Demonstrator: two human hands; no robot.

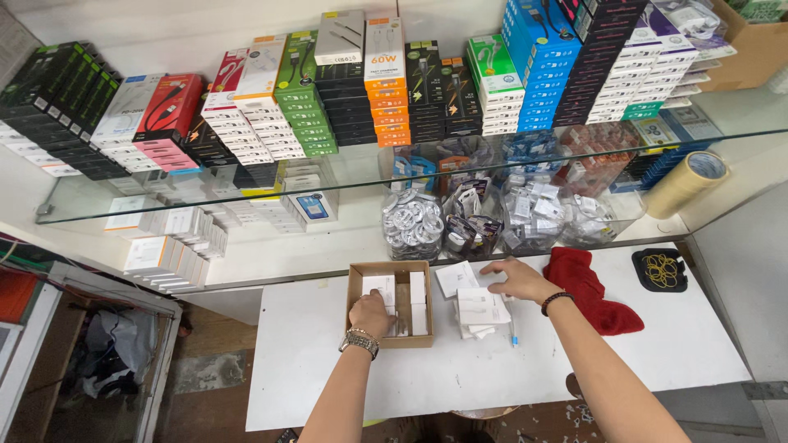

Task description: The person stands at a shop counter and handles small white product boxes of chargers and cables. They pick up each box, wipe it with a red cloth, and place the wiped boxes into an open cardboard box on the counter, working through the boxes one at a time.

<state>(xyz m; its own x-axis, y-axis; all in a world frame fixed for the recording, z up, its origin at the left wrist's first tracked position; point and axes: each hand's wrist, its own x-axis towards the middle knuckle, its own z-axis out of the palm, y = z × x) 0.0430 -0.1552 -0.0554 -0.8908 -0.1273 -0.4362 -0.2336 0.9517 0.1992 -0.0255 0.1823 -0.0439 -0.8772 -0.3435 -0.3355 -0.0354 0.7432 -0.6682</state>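
Head view of a packing station. The left hand [371, 313] reaches into an open cardboard carton [355, 283] on the white table [328, 361]; its fingers curl over the white boxes [418, 302] standing in the carton, though whether that grip is closed on one of them cannot be told, since the back of the hand hides the fingertips. The right hand [519, 280] rests spread and flat on a loose stack [480, 310] of small white boxes just to the right of the carton, pressing down rather than grasping.

Orientation. The carton's long axis runs away from the viewer, toward the glass shelf [353, 172], with its mouth facing up. The boxes inside stand on edge in rows along that axis. The top box of the stack lies flat, its long side running roughly left to right, slightly skewed against those beneath it.

Risks, as judged. The stack is uneven, so a sideways push from the right hand could slide its upper boxes onto the table or against the pen [513, 332] beside it. A box pulled from the tightly packed carton could drag its neighbours out or tip the light carton. The red cloth [587, 287] lies close to the right wrist and could be snagged. The tray [659, 271] of rubber bands sits well apart.
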